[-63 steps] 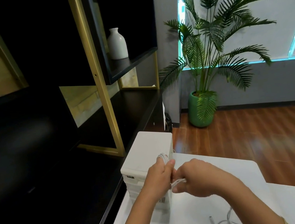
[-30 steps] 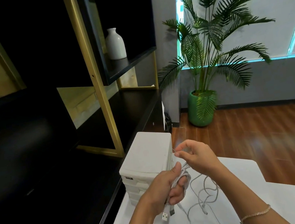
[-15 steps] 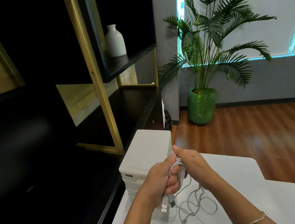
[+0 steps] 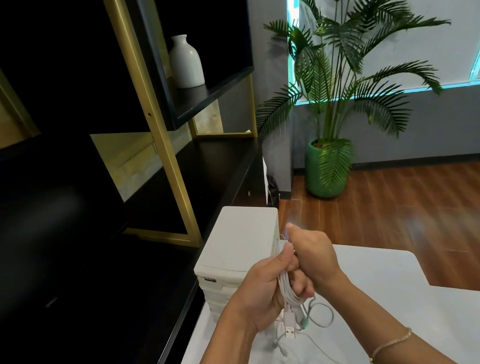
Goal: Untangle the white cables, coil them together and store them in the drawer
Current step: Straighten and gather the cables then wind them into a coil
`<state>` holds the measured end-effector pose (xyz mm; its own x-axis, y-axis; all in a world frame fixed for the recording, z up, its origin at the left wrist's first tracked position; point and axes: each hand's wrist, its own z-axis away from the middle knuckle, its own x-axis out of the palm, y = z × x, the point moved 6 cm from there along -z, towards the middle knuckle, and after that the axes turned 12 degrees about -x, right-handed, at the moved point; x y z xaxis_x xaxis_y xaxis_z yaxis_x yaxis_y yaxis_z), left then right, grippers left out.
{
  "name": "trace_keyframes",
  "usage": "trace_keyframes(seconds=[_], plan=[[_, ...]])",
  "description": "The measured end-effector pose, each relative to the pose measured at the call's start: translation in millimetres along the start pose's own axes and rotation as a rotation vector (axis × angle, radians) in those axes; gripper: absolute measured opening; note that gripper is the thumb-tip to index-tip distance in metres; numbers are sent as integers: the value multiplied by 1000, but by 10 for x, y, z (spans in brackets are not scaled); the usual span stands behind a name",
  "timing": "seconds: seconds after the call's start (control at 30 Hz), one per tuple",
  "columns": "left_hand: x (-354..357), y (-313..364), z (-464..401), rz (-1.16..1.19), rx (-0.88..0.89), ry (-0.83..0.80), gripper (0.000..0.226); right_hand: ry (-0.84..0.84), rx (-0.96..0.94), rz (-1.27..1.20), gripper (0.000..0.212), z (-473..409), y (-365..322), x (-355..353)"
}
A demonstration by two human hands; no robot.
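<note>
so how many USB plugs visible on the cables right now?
1 clear: a USB-A plug hanging below the left hand, which grips the white cables. Others may be hidden in the bundle or behind the right hand.

White tabletop [image 4: 398, 298]: bare surface to the right of and beyond both hands, open to approach from the right. Small white plastic drawer unit [image 4: 238, 251]: stands at the table's far left corner, just beyond the left hand [image 4: 261, 294] and right hand [image 4: 314, 257], blocking passage that way. Black shelving with gold metal frame [image 4: 149, 117]: walls off the whole left side. Loose white cable loops [image 4: 319, 317]: hang beneath the hands, over the table. Potted green palm [image 4: 326, 171]: on the floor, well apart.
</note>
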<state>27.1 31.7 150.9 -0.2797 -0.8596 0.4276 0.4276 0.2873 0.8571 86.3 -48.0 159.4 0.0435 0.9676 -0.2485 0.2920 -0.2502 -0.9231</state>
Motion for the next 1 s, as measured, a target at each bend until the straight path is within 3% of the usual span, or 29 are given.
trace_keyframes(seconds=[0.17,0.3,0.5,0.73,0.87,1.0], plan=[[-49,-31,0,21,-62,11,27,-16,-29,44,68,6,65,-6],[-58,-61,-43,150,-60,28,28,-21,-36,31,66,18,62,21],[-127,-97,-51,271,-53,131,47,-148,62,-85,50,108,96,92],[-169,-159,-66,258,-95,266,62,-36,-44,104,62,98,0,47],[-188,-200,-61,267,-89,317,60,-161,-22,158,57,92,7,83],[-229,-195,-67,359,-69,307,61,-244,49,-18,56,169,119,111]])
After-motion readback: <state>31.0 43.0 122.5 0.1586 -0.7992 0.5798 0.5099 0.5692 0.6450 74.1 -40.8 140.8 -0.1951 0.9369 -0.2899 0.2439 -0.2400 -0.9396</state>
